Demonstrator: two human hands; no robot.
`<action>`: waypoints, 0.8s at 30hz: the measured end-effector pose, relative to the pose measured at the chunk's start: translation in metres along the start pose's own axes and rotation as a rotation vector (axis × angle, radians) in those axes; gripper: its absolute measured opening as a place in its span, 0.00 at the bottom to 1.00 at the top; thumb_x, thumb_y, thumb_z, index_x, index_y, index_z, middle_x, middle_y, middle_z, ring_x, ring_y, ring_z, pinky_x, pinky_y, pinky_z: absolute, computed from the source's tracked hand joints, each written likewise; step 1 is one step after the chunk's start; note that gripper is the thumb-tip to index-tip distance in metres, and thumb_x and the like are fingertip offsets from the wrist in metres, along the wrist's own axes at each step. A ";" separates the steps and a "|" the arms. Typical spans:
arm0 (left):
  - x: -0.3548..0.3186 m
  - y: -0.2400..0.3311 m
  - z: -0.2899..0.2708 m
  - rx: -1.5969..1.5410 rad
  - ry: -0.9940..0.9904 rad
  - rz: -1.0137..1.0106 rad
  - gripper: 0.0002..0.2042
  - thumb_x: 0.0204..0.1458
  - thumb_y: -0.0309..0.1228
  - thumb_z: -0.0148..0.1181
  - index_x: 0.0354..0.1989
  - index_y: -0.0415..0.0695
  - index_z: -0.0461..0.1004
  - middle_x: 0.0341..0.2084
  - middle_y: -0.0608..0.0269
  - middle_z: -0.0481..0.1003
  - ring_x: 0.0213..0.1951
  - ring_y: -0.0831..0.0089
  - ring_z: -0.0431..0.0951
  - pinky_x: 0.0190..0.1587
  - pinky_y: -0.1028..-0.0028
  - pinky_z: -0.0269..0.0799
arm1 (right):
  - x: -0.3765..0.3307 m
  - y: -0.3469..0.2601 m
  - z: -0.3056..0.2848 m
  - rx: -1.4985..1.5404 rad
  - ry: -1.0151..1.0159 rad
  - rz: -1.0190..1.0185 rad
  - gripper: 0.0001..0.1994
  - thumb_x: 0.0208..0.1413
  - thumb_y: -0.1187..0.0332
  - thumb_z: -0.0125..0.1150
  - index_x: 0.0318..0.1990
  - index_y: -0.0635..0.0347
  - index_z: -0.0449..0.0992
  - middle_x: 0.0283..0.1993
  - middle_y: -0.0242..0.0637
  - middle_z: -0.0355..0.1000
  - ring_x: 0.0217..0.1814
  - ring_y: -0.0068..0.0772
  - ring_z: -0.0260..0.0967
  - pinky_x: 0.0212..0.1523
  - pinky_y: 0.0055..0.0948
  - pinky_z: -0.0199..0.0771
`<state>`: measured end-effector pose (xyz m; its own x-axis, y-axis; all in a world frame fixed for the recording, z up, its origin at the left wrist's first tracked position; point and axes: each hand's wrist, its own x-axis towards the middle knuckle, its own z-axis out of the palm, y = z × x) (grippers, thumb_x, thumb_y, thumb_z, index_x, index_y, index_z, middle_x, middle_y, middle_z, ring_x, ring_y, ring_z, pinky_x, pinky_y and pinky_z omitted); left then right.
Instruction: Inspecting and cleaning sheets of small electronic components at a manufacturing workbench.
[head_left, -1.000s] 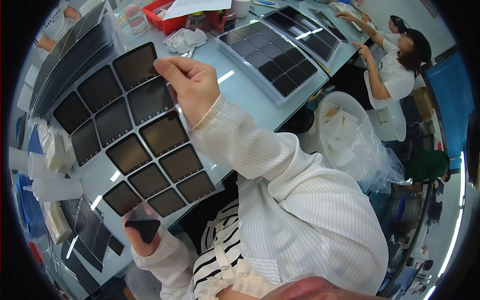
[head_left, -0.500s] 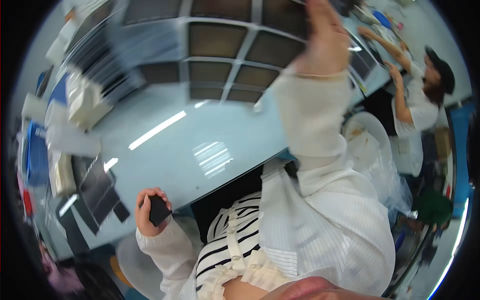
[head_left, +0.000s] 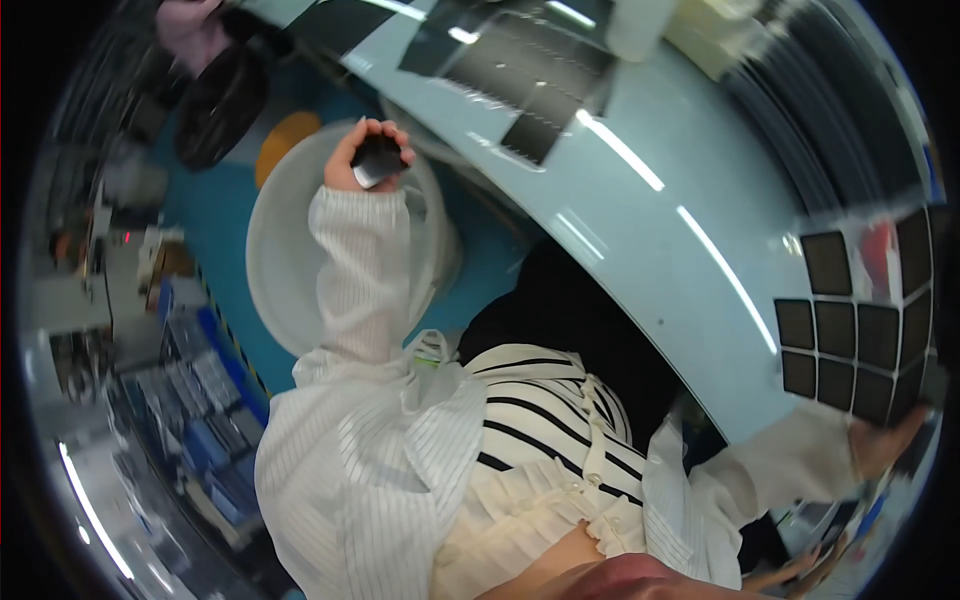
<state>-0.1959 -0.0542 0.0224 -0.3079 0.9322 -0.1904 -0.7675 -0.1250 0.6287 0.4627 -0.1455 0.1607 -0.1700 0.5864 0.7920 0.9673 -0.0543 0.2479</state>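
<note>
My left hand is closed around a small dark, glossy flat piece. It is held over a large white round bin beside the table. At the far right, my right hand lies by the near edge of a grid of dark square pieces with pale lines between them. That hand is blurred, but a finger appears stretched out. Whether it touches the grid I cannot tell. A red patch shows among the squares.
The pale glossy table runs diagonally across. Dark perforated sheets lie on its far part, and dark stacked strips stand farther right. A black bag is beyond the bin. Blue crates fill shelving at left.
The view has swung left, bringing the bin into full sight. My left hand has moved from the table edge to above the bin, still holding the dark piece. The grid now appears at far right.
</note>
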 end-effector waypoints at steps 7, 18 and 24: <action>0.062 -0.001 -0.106 -0.092 0.403 0.139 0.09 0.53 0.32 0.47 0.25 0.40 0.65 0.23 0.56 0.71 0.29 0.64 0.72 0.31 0.64 0.71 | 0.004 -0.023 0.004 0.380 0.049 0.456 0.32 0.44 0.67 0.61 0.58 0.68 0.58 0.57 0.51 0.60 0.58 0.43 0.61 0.55 0.30 0.64; 0.194 -0.039 -0.076 0.313 0.318 0.333 0.39 0.51 0.64 0.24 0.62 0.44 0.51 0.61 0.55 0.53 0.61 0.58 0.52 0.62 0.63 0.43 | 0.001 -0.039 -0.013 0.585 0.012 0.665 0.29 0.46 0.67 0.60 0.57 0.66 0.60 0.59 0.52 0.57 0.58 0.45 0.60 0.57 0.29 0.61; 0.139 -0.030 -0.072 0.444 0.343 -0.078 0.48 0.41 0.73 0.25 0.60 0.43 0.54 0.60 0.53 0.55 0.61 0.54 0.53 0.61 0.62 0.47 | -0.003 -0.090 0.005 0.764 -0.082 0.733 0.24 0.52 0.63 0.54 0.55 0.66 0.64 0.56 0.46 0.61 0.56 0.41 0.63 0.55 0.32 0.63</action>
<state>-0.2560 0.0545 -0.0768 -0.4820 0.7596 -0.4367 -0.5077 0.1640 0.8458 0.3771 -0.1378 0.1332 0.4884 0.6707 0.5582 0.6943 0.0888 -0.7142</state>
